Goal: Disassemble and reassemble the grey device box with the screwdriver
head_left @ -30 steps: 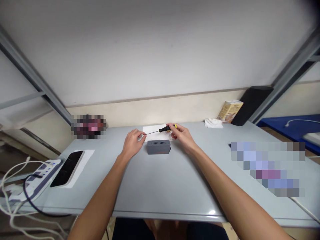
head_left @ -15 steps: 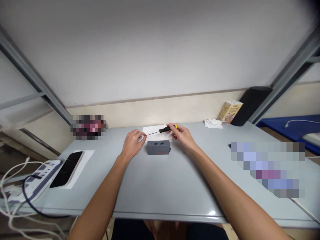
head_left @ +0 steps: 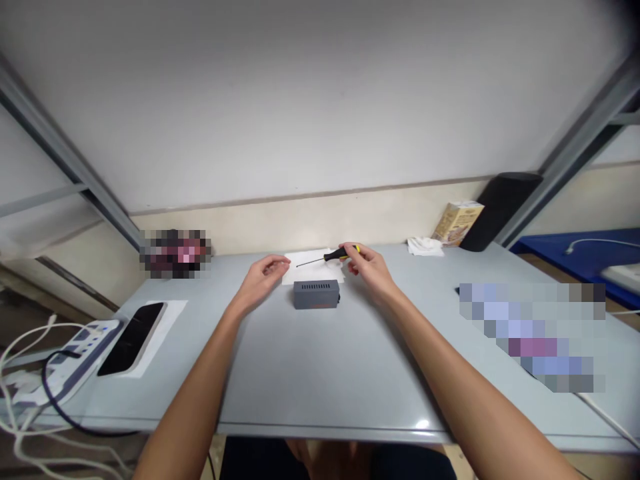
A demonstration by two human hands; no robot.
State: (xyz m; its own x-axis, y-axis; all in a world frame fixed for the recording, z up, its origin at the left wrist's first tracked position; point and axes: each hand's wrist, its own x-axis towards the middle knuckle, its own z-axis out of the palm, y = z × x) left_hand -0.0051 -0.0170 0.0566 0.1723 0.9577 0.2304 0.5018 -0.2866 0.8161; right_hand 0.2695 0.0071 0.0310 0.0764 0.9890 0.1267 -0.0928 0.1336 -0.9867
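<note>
Above white paper, right fingers (head_left: 353, 249) grip a slender, black-handled screwdriver (head_left: 336, 254).

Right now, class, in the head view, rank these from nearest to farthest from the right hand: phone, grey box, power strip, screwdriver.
1. Screwdriver: held in the right hand.
2. Grey box: just left of that hand.
3. Phone: well over to the left.
4. Power strip: farther left, past the phone.

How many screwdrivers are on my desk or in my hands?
1. The black-and-yellow screwdriver is in your right hand, over flat white paper, behind the dark grey slotted box. The blurred patches might hide more.
</note>
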